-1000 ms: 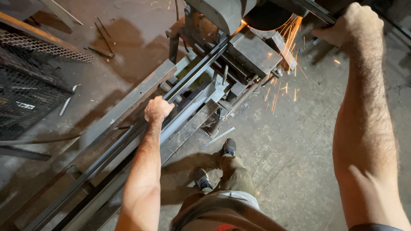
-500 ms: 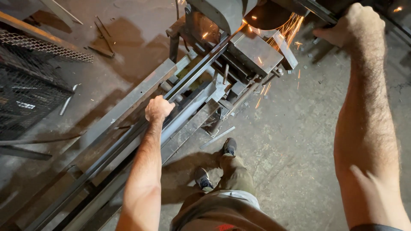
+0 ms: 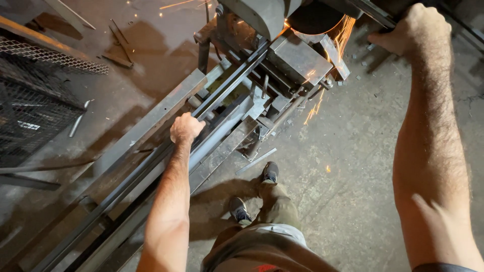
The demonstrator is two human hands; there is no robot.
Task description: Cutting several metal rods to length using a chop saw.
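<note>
A long dark steel bar (image 3: 229, 84) runs diagonally from lower left into a chop saw (image 3: 282, 48) at the top. My left hand (image 3: 185, 128) is closed over the bar a little short of the saw's vise. Up at the top right my right hand (image 3: 411, 29) grips the saw's handle (image 3: 375, 12). Orange sparks (image 3: 344, 31) spray from the cutting disc down past the vise block (image 3: 297, 58).
The bar lies on a long metal feed stand (image 3: 146, 128). A black wire-mesh rack (image 3: 30, 108) stands at the left. Loose metal offcuts (image 3: 118, 48) lie on the concrete floor (image 3: 348, 171). My feet (image 3: 254, 194) stand beside the stand.
The spark spray has shifted and now falls lower beside the vise, with a few sparks flying off at the top. Both hands stay where they were.
</note>
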